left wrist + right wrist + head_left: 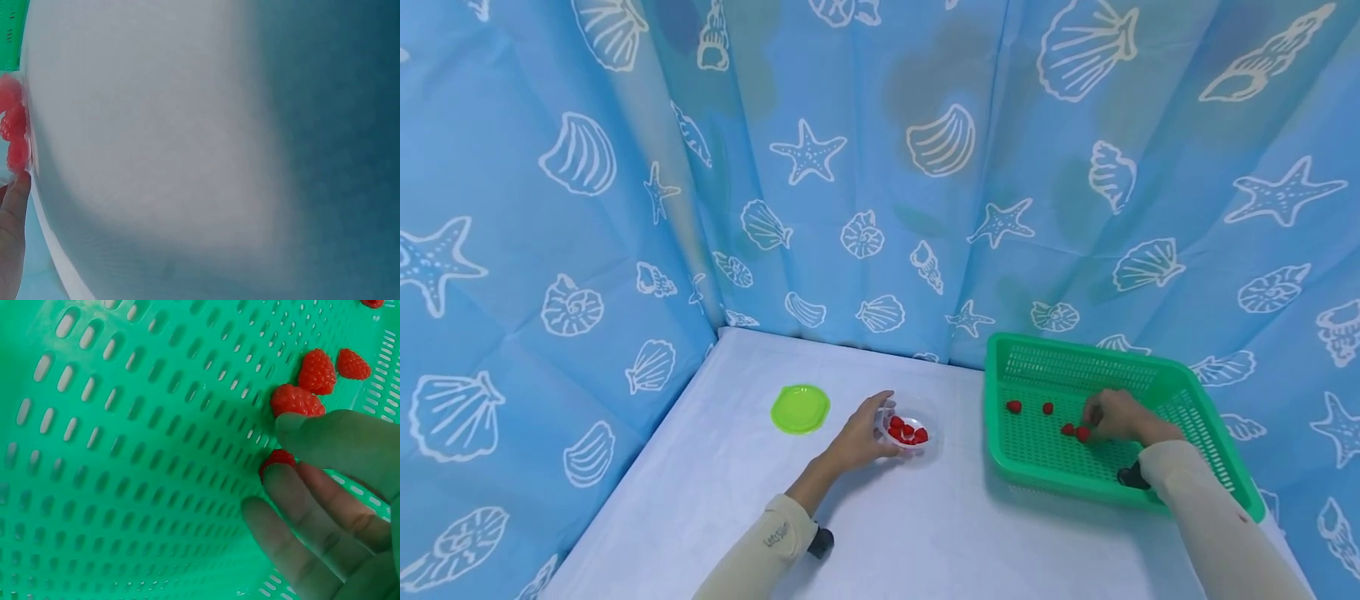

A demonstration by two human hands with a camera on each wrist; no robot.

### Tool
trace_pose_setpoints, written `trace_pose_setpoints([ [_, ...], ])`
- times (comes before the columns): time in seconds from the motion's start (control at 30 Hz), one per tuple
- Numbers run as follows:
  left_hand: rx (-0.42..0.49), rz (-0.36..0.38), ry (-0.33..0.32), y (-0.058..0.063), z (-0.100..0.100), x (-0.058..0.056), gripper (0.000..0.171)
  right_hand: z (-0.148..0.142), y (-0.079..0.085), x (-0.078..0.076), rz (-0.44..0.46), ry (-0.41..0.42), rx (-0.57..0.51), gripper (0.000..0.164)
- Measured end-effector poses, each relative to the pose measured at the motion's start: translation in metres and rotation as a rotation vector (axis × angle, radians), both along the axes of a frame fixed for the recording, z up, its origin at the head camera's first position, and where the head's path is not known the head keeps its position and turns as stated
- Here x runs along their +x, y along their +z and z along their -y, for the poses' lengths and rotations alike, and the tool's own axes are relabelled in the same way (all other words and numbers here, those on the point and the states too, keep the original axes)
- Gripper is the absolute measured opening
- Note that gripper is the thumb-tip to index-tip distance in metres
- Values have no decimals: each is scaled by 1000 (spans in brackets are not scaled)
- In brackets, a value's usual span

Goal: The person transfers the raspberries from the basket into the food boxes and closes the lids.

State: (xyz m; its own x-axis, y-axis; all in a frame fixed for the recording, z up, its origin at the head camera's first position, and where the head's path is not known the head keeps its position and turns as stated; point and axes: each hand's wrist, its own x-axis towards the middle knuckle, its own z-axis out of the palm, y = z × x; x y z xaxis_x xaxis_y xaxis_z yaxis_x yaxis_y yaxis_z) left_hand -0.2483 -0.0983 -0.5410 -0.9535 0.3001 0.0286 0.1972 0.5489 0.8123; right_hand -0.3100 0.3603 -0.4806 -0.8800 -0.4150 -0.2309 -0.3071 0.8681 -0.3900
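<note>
Left hand: extended forward from my left forearm, thumb on the near side and fingers on the far side of a clear bowl. The hand holds the bowl by its left side. The bowl stands on the white tablecloth and contains several red raspberries.

Right hand: lowered into the green basket, palm side down, thumb and fingers set moderately apart. In the right wrist view, 1 raspberry lies between the thumb and the fingertips; a gap shows between it and the thumb. Contact with the fingertips cannot be confirmed. My thumb overlaps the edge of a 2nd raspberry. In the head view, 4 raspberries show on the basket floor, left of the hand.

Surroundings: a lime-green disc lies flat, left of my left hand. A black unit sits at each wrist. My right forearm crosses the near basket rim and hides part of it. A blue shell-patterned curtain hangs behind the table.
</note>
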Motion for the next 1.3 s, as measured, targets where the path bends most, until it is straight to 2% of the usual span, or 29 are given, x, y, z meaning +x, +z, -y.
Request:
trace_pose_setpoints([
  [0.23, -7, -5, 0, 2, -1, -1, 97, 3, 0, 0, 34, 11, -11, 20],
  [0.53, 1, -3, 2, 0, -1, -2, 97, 5, 0, -1, 2, 1, 1, 17],
  [0.67, 4, 0, 5, -2, -2, -1, 97, 8, 4, -1, -43, 12, -26, 16],
  [1.03, -4, -6, 12, 0, -1, 0, 96, 30, 36, -3, -175, -10, -162, 23],
  [1.3, 5, 1, 19, 0, -2, -1, 96, 59, 59, 12, -280, 18, -204, 23],
])
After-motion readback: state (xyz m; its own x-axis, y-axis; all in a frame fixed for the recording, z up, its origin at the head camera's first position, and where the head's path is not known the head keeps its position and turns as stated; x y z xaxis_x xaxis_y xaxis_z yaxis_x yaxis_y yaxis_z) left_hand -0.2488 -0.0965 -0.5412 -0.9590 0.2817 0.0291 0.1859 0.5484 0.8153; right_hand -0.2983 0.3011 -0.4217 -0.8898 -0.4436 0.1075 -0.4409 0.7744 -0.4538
